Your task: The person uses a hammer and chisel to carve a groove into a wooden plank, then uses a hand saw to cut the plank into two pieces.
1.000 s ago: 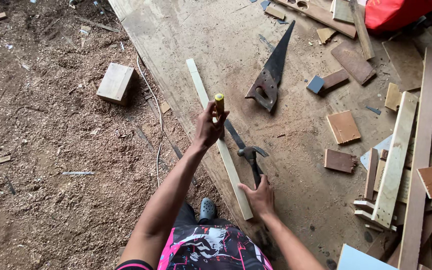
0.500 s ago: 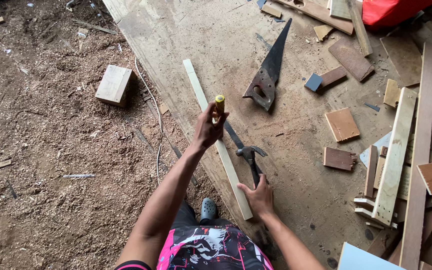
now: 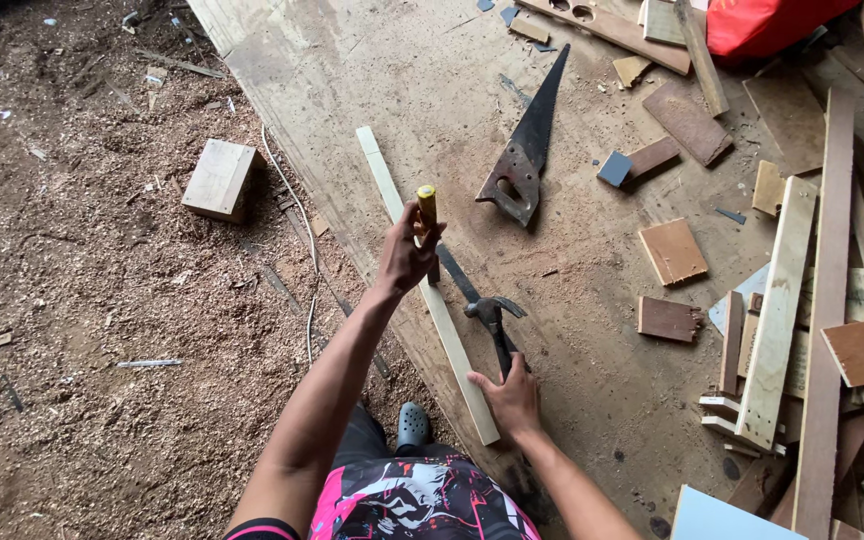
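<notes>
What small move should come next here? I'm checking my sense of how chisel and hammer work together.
Probably lower the chisel tip onto the long wood strip first. The left hand holds the yellow-capped chisel raised above the strip, its blade not clearly touching the wood, while the right hand holds the claw hammer low against the plywood board. A strike seems to need a seated tip.

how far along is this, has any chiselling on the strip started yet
Done so far: the long wooden strip lies flat on the board floor, and both tools are picked up. In hand: the left hand holds a yellow-handled chisel upright above the strip, and the right hand grips a claw hammer resting on the board. Left: no cut or notch shows in the strip, so the striking looks not yet begun.
</notes>
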